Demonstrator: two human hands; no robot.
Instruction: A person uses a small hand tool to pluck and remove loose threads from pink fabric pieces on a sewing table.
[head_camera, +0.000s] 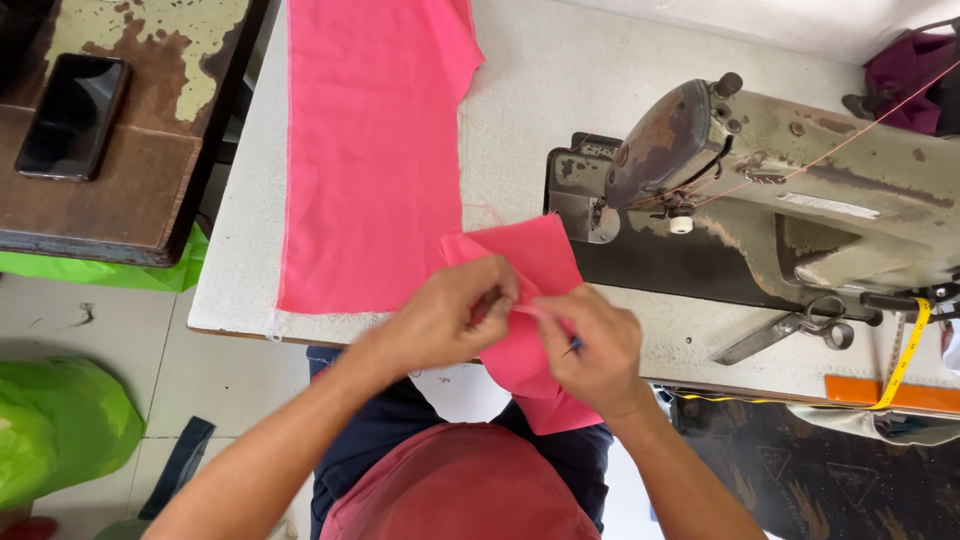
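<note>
Fingers (497, 300) of both our hands pinch together on a small pink fabric piece (535, 262) at the desk (560, 80) edge — the right hand (590, 345) also holds a thin tool. It could slip and prick the left hand (450, 315) — they touch.

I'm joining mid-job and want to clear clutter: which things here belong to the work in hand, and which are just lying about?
In use:
- small pink fabric piece, pinched by the left hand and right hand
- long pink cloth spread on the white table
- sewing machine, threaded in pink

Lying about:
- phone on the rusty side table
- scissors
- yellow tape measure
- green bags on the floor
</note>
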